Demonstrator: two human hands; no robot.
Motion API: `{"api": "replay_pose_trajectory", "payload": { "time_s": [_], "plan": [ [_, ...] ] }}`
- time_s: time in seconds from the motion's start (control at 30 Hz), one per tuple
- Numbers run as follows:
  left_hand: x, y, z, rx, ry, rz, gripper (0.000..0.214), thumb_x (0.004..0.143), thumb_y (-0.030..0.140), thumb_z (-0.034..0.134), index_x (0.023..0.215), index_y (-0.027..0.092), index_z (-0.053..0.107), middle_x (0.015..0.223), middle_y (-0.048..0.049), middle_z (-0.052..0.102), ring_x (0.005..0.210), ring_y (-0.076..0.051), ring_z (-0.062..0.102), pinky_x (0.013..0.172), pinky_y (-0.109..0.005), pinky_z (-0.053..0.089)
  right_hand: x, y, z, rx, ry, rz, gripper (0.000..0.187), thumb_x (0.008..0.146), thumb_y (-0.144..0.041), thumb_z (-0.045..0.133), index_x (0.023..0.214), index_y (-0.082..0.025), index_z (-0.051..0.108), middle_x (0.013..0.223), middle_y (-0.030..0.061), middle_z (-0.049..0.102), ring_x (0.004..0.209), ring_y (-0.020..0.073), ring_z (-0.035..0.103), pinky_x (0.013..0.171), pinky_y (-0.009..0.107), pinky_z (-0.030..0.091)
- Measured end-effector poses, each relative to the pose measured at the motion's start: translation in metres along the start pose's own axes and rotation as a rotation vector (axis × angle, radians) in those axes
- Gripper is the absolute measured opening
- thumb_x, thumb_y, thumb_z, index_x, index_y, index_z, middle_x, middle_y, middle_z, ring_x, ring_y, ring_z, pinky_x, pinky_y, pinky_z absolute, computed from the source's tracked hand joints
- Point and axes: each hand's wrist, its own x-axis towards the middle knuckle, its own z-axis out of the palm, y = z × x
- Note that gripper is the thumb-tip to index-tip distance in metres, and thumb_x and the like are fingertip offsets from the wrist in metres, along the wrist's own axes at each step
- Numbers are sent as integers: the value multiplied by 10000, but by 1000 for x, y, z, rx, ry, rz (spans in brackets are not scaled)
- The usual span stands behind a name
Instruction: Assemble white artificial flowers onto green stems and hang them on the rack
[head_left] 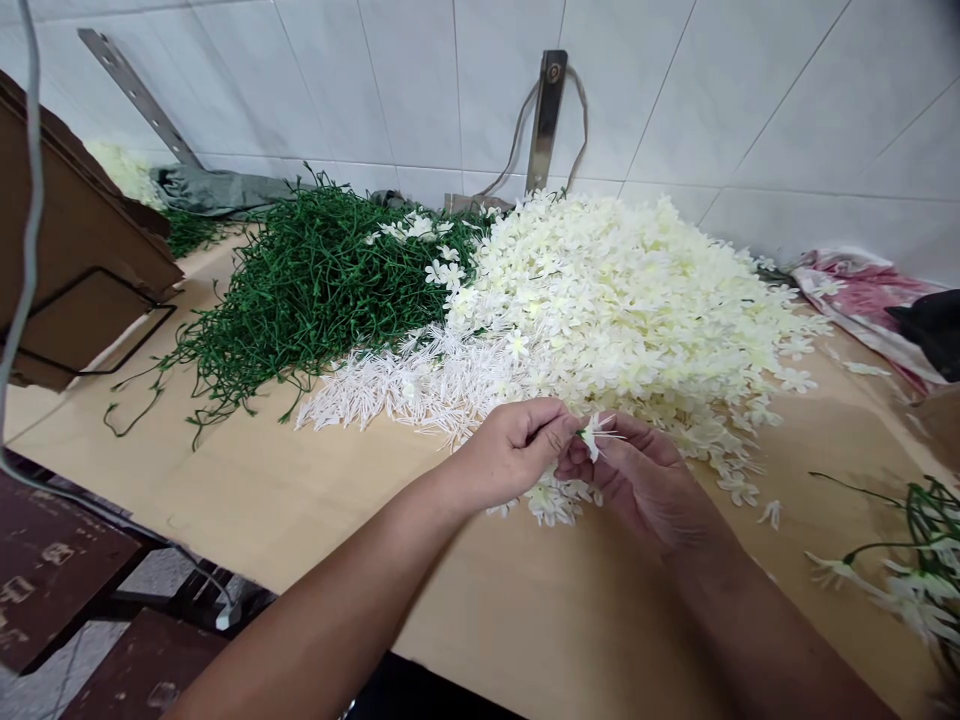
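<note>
My left hand is closed in a pinch on the green base of a white artificial flower. Thin white stamens stick out of the flower to the right. Close against it, my right hand has thumb and fingers closed at the petals. Most of the flower's stem is hidden by my left hand. Just beyond the hands rises a big heap of pale cream petals. Left of that lie a pile of white stamens and a tangled mound of green plastic stems. A few loose petals lie beneath my hands.
Flowers on green stems lie at the right edge of the table. A red-and-white cloth is at the back right. A brown cardboard box with a black wire frame stands at left, near a hanging grey cable. Tiled wall behind.
</note>
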Motion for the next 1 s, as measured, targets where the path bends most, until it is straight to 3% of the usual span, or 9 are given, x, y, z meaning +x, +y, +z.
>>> {"api": "replay_pose_trajectory", "payload": {
  "time_s": [0.33, 0.57, 0.7, 0.87, 1.0],
  "plan": [
    [1, 1, 1, 4, 6, -55, 234, 811, 270, 420, 608, 154, 436, 579, 32, 448, 551, -60, 464, 558, -180, 398, 2, 1, 3, -1, -6, -28, 92, 654, -243, 704, 618, -205, 629, 598, -43, 611, 591, 112, 588, 696, 304, 512],
    [1, -5, 1, 44, 8, -39, 236, 799, 256, 407, 584, 163, 381, 541, 54, 334, 508, -56, 339, 500, -176, 316, 2, 4, -1, -96, 11, -55, 121, 661, -244, 702, 620, -193, 602, 596, -48, 571, 588, 80, 528, 629, 219, 462],
    [1, -6, 2, 100, 18, -18, 248, 817, 270, 389, 593, 165, 378, 544, 51, 343, 509, -61, 330, 499, -184, 301, 3, 4, 0, -168, 25, -93, 154, 665, -275, 696, 619, -190, 577, 600, -42, 571, 575, 86, 514, 584, 213, 446],
    [1, -4, -6, 249, 59, 47, 280, 845, 334, 392, 639, 158, 462, 595, 18, 455, 584, -94, 447, 562, -218, 362, 4, 0, 11, -206, 67, -161, 149, 707, -275, 656, 619, -187, 575, 595, -37, 592, 614, 106, 567, 678, 266, 485],
    [1, 1, -22, 315, 202, 243, 304, 868, 361, 365, 759, 152, 557, 761, -42, 545, 757, -147, 514, 698, -275, 411, 4, -15, 15, -123, 78, -245, 120, 710, -257, 656, 630, -197, 590, 598, -41, 616, 666, 122, 620, 738, 318, 518]
  ]
}}
